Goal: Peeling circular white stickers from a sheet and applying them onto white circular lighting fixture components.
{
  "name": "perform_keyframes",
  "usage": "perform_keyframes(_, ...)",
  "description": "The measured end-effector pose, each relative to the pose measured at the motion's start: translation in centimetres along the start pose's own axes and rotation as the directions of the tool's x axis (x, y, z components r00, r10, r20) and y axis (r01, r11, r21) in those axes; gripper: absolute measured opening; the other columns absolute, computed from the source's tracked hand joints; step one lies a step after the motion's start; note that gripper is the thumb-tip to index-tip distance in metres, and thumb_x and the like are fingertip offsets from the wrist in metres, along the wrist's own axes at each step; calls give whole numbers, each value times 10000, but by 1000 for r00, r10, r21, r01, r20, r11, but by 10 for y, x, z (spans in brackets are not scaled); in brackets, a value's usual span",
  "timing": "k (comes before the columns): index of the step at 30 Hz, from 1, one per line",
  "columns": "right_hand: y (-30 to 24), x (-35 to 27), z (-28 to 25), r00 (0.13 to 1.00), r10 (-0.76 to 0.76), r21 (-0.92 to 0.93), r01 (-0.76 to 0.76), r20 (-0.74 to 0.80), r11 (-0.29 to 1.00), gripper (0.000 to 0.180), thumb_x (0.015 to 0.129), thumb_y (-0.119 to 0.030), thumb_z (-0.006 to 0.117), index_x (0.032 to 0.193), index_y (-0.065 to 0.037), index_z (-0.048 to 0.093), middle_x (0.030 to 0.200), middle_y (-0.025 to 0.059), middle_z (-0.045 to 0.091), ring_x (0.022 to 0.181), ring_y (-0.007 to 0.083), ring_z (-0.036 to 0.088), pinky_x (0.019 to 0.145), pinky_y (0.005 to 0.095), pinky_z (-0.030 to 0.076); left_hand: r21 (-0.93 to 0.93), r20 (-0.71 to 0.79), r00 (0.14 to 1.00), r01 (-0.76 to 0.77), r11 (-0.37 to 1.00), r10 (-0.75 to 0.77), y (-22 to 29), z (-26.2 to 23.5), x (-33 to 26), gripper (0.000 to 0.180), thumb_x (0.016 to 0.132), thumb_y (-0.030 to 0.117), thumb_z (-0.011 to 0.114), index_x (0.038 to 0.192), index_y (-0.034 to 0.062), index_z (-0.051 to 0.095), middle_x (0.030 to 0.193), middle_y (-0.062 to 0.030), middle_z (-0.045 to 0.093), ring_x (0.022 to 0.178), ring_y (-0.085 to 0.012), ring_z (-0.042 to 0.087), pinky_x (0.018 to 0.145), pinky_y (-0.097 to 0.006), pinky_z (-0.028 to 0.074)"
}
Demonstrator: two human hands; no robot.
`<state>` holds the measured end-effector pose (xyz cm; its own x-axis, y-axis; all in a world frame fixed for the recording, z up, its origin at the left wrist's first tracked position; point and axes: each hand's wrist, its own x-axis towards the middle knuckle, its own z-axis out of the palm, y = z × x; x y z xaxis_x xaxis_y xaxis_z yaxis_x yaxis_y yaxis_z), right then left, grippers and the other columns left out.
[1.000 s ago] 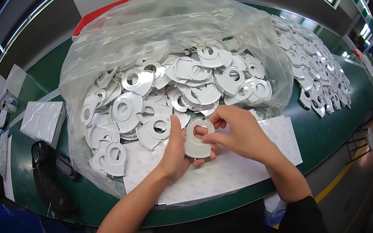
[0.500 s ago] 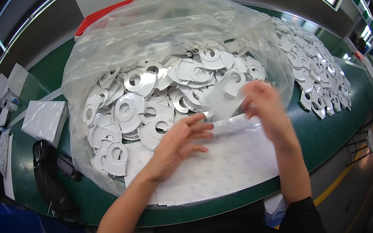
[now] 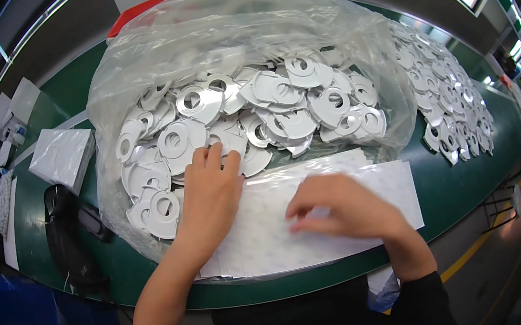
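Observation:
My left hand (image 3: 211, 188) lies at the near edge of a heap of white flat round parts with ring-shaped holes (image 3: 199, 105). Its fingers are stretched out, the tips touching parts there. Over a stack of white, faintly spotted sheets (image 3: 272, 253), my right hand (image 3: 339, 208) hovers or rests with bent fingers. Motion blurs its fingertips, so whether anything thin is between thumb and forefinger cannot be made out. The heap sits inside a large clear plastic bag (image 3: 224, 32), its mouth towards me.
A second heap of similar parts (image 3: 439, 93) spreads over the green table (image 3: 467, 184) on the right. To the left are a wrapped white package (image 3: 62, 155), a black pouch (image 3: 71, 246) and a small dark object (image 3: 94, 224). Something red (image 3: 148, 9) lies behind the bag.
My left hand has moved left and away onto the parts. My right hand has come down from the heap's right side onto the sheets. More parts now show at the heap's right edge.

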<state>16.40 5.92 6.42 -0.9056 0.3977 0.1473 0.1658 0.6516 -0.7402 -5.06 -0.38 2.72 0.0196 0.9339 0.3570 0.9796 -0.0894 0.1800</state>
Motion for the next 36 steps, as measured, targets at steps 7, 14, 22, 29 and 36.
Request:
perform_keyframes(7,-21,-12,36,949,174,-353,-73,263,933,235,749,-162,674,913,-34,564,898,87,548,905,265,546,697,368,485,-194,-107,994,-2,981,-19,6,-15,11,488,715,78,680,1158,40,477,1122,-142,512,1050,-267,476,828,-370,415)
perform_keyframes(14,-16,-8,43,974,124,-325,-57,189,944,208,734,-112,671,853,-12,532,887,123,534,909,290,538,721,378,485,-672,468,881,402,-622,64,33,-2,5,522,916,288,375,1393,101,275,1250,-135,462,1134,-267,483,893,-424,471)
perform_keyframes(22,-13,-14,51,986,21,-308,32,168,951,127,770,-90,623,831,-26,532,886,97,520,885,280,531,663,353,487,-424,507,842,430,-797,184,28,41,2,597,974,522,152,1339,102,368,1226,-162,512,1088,-287,525,762,-380,482)
perform_keyframes(29,-27,-10,18,923,-187,-206,265,336,942,106,738,-60,590,836,-43,551,816,48,538,865,221,567,617,318,498,-470,541,829,439,-765,144,31,43,2,597,978,513,154,1327,85,381,1215,-162,517,1061,-273,535,775,-376,452)
perform_keyframes(36,-16,-9,-13,907,-29,595,299,-419,746,152,764,90,651,823,-21,565,824,71,644,741,136,602,679,258,490,-547,530,842,431,-718,101,32,39,-1,597,977,519,160,1279,70,413,1223,-158,518,1086,-259,530,789,-367,449)
